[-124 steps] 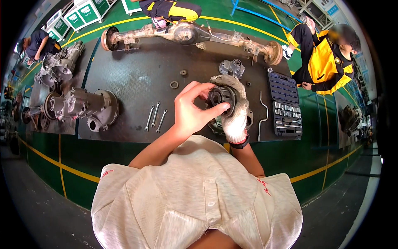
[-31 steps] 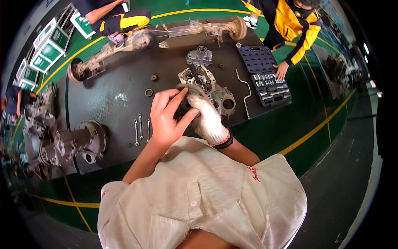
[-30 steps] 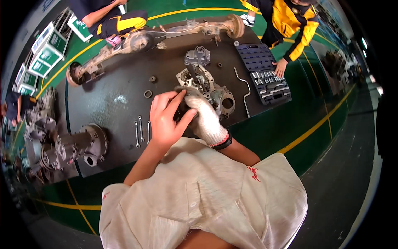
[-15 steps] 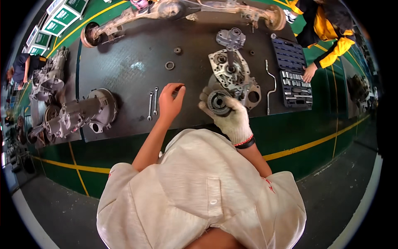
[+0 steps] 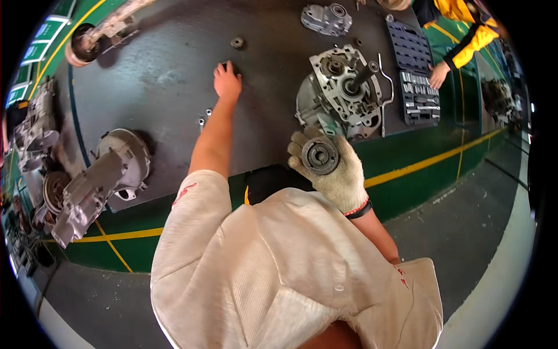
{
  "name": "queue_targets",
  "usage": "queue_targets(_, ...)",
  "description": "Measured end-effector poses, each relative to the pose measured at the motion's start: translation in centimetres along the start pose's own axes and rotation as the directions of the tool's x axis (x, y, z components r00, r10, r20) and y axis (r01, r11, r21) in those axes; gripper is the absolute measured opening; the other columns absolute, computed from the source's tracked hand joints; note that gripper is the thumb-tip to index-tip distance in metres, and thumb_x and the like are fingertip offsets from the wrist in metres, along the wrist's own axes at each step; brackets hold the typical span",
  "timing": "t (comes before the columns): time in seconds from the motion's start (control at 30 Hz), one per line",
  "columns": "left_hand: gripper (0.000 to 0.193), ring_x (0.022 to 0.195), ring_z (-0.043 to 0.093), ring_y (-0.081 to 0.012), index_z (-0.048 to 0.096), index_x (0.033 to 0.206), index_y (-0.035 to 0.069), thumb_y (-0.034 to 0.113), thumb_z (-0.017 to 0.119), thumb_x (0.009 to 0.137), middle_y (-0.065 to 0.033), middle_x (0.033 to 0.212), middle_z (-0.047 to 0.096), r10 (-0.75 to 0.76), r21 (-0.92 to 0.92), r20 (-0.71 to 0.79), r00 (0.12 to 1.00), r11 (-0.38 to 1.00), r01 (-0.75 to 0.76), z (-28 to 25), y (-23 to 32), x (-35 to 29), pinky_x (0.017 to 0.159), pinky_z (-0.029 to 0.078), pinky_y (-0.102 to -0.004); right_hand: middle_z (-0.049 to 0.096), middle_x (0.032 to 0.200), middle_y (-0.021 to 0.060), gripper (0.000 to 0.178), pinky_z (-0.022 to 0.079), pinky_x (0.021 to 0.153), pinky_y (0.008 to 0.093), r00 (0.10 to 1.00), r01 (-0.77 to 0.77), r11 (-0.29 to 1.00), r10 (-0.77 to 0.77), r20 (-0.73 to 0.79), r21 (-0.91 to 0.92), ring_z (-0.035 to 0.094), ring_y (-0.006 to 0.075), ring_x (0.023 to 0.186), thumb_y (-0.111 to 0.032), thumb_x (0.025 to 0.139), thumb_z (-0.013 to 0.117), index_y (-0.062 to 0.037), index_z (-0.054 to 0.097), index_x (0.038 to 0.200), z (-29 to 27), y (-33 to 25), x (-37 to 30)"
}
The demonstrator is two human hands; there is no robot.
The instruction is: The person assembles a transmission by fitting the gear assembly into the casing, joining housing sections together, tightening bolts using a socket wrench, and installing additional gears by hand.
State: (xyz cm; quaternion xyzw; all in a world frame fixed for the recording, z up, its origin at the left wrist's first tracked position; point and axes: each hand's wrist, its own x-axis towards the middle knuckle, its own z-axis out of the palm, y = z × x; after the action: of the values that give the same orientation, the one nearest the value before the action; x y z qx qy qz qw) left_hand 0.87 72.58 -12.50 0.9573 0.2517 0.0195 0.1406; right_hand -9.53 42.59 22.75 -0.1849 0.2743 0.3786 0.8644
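My right hand [image 5: 347,180], in a white knitted glove, is palm up near the table's front edge. On its palm and fingers rests a round, dark metal gear hub [image 5: 320,155]. My bare left hand [image 5: 227,85] stretches far over the table with its fingers bent down onto a small metal ring, which they mostly hide. Just beyond the fingertips lies a small toothed gear [image 5: 236,43]. An opened gearbox housing [image 5: 347,87], with shafts and bearings showing, stands beyond the right hand. Its loose grey cover [image 5: 326,20] lies farther back.
Two wrenches [image 5: 202,121] lie under my left forearm. A bent metal bar [image 5: 384,87] and an open socket set [image 5: 419,96] are on the right, with a co-worker's hand [image 5: 439,75] at the set. Another gearbox housing [image 5: 119,166] stands left; a rusty axle [image 5: 110,29] lies at the back left.
My left hand has reached forward and down to the metal ring. My right hand has turned its palm up more, with the gear hub still on it. The view has shifted.
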Motion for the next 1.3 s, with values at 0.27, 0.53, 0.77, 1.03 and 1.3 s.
queue_targets(0.27,0.059,0.115,0.057,-0.0355,0.056,0.133,0.009,0.037,0.076,0.084,-0.0168,0.124,0.058,-0.027,-0.111,-0.046,0.999,0.994,0.021,-1.4,0.1,0.5,0.094,0.052,-0.0449,0.046,0.147,0.0278,0.061,0.040,0.110,0.0567,1.000,0.008,1.000,-0.008,0.022,-0.001,0.046,0.0449,0.134,-0.043,0.106,0.034,0.0036,0.041,0.146,-0.7,-0.5,-0.2)
queue_targets(0.53,0.060,0.100,0.068,-0.0165,0.063,0.127,-0.002,0.010,0.085,0.073,-0.0098,0.115,0.070,0.060,-0.959,-0.120,0.991,0.252,-0.131,-20.8,9.5,-13.0,0.091,0.055,-0.0340,0.049,0.145,0.0254,0.057,0.039,0.112,0.0580,0.998,-0.026,1.000,0.025,0.065,0.007,0.048,0.0414,0.134,-0.041,0.106,0.039,0.0017,0.045,0.143,-1.5,-1.2,-1.0)
queue_targets(0.77,0.052,0.107,0.068,-0.0335,0.068,0.118,0.002,0.009,0.085,0.070,-0.0150,0.117,0.071,0.485,-0.667,-0.313,0.817,0.501,-0.552,-31.3,16.6,-23.2,0.093,0.055,-0.0404,0.059,0.132,0.0176,0.047,0.043,0.111,0.0496,0.987,-0.078,0.997,0.080,0.137,-0.021,0.057,0.0324,0.122,-0.036,0.107,0.043,0.0010,0.055,0.134,-1.8,-1.9,-0.9)
queue_targets(1.03,0.050,0.106,0.065,-0.0316,0.070,0.116,0.006,0.018,0.087,0.071,-0.0100,0.117,0.072,0.467,-0.471,-0.413,0.782,0.625,-0.623,-32.2,17.9,-24.4,0.093,0.053,-0.0408,0.060,0.132,0.0154,0.048,0.044,0.109,0.0489,0.957,-0.100,0.990,0.123,0.262,-0.101,0.057,0.0310,0.124,-0.037,0.106,0.042,-0.0017,0.053,0.137,-0.9,-3.5,-2.3)
queue_targets(1.3,0.051,0.108,0.063,-0.0311,0.071,0.118,0.007,0.021,0.087,0.072,-0.0081,0.122,0.070,0.518,-0.465,-0.309,0.797,0.649,-0.602,-33.0,18.6,-24.7,0.094,0.052,-0.0406,0.060,0.131,0.0144,0.046,0.046,0.107,0.0451,0.969,-0.032,0.986,0.071,0.235,-0.165,0.058,0.0286,0.122,-0.035,0.106,0.044,-0.0025,0.053,0.137,-1.5,-4.1,-3.0)
